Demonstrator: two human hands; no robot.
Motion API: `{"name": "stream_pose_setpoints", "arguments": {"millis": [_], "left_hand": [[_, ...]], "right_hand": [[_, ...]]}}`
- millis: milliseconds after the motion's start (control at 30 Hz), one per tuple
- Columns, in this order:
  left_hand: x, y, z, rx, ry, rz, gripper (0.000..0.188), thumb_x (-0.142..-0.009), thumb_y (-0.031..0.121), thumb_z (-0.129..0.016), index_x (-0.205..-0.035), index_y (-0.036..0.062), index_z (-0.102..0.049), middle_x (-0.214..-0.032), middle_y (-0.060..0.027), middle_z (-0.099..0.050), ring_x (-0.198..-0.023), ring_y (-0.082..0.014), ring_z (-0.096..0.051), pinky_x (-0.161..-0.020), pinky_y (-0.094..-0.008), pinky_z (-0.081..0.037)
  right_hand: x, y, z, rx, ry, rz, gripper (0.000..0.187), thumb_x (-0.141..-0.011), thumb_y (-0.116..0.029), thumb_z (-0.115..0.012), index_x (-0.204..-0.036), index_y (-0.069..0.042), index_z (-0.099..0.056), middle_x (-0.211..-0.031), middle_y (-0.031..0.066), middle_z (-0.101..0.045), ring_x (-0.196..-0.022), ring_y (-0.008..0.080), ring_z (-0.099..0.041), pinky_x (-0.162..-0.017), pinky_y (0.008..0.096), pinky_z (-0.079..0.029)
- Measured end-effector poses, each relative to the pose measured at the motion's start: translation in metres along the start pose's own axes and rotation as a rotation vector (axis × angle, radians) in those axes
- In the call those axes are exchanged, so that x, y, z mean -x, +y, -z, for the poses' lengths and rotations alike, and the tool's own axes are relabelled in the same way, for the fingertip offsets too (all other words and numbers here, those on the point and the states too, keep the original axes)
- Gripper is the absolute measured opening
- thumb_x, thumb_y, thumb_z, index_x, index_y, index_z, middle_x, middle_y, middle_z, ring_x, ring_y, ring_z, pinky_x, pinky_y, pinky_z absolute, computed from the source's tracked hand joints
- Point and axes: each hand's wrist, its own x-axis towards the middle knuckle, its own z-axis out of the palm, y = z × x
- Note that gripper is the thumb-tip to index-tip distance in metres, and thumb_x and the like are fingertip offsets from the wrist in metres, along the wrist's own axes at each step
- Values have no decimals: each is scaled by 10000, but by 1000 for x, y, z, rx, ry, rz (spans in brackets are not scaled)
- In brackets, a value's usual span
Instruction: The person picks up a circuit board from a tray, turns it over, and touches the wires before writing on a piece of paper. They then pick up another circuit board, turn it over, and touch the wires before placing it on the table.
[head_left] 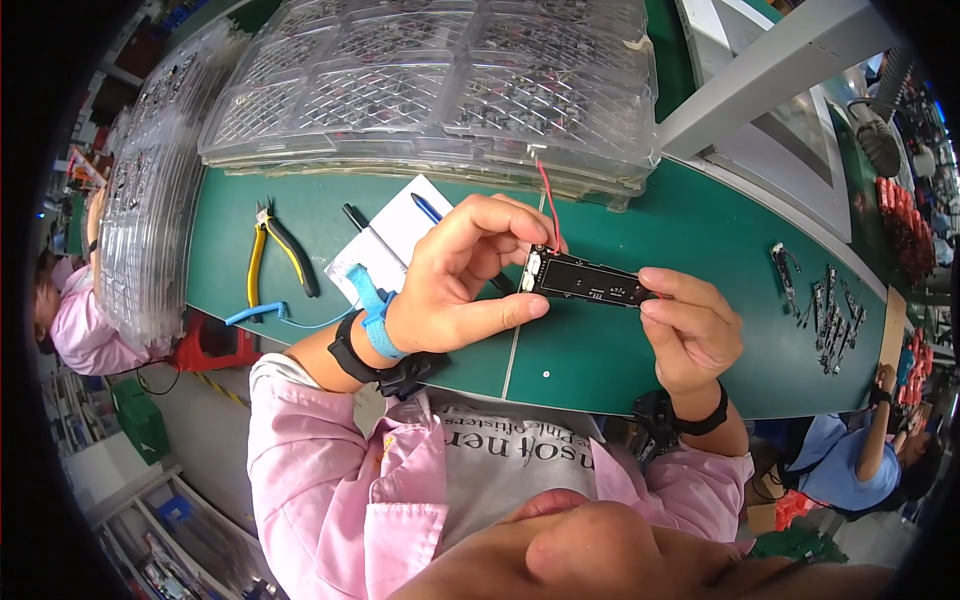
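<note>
A narrow black circuit board (590, 280) is held level above the green bench, its long side running left to right. My left hand (470, 270) grips its left end, where a white connector shows, between thumb and fingers. From that end a red wire (547, 190) rises, its tip by the clear trays. My right hand (695, 325) pinches the board's right end between thumb and fingertips. A blue wrist strap (374, 312) with a coiled cord is round my left wrist.
Stacked clear plastic trays (430, 100) of parts stand at the back, more at the left. Yellow-and-black cutters (272, 255), white paper (370, 255) and pens (425, 207) lie left. Several small boards (832, 320) lie right, below a grey metal post (770, 80). Co-workers sit at both sides.
</note>
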Motion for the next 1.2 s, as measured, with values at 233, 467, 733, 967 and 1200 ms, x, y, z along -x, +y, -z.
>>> {"name": "stream_pose_setpoints", "arguments": {"millis": [233, 467, 733, 967, 1200], "left_hand": [[-1, -1, 0, 25, 0, -5, 453, -648, -58, -662, -1002, 30, -393, -965, -128, -444, -907, -205, -475, -779, -325, -401], [-1, 2, -3, 123, 15, 49, 436, -657, -58, -643, -1021, 8, -412, -968, -127, -453, -900, -198, -478, -776, -315, -399], [0, 5, -1, 152, -171, 278, 360, -656, -101, -526, -1010, -44, -496, -921, -117, -494, -862, -161, -485, -757, -278, -399], [-2, 6, -3, 67, -117, 344, 324, -643, -105, -467, -957, -55, -530, -888, -88, -517, -805, -130, -490, -728, -247, -396], [-6, 9, -4, 29, -20, 415, 319, -637, -95, -425, -934, -59, -535, -876, -71, -530, -800, -119, -507, -730, -230, -400]], "right_hand": [[0, -1, 1, -18, 7, -24, 94, -680, 56, -617, -757, 6, -596, -898, 190, -596, -717, 179, -588, -616, 222, -463], [3, 7, 0, -298, 28, 7, 222, -725, -26, -605, -934, 19, -548, -1031, 214, -527, -780, 217, -584, -660, 265, -464], [-10, 17, -7, 9, -131, -105, 282, -797, -65, -515, -1050, 55, -481, -1001, 213, -525, -766, 231, -589, -645, 307, -476], [6, 19, 4, -545, -241, -562, 222, -778, 39, -434, -991, 65, -487, -723, 170, -581, -546, 195, -578, -496, 261, -454], [5, 20, 2, -1149, -106, -692, 143, -771, 30, -428, -895, 66, -491, -677, 183, -583, -487, 212, -574, -441, 267, -452]]}}
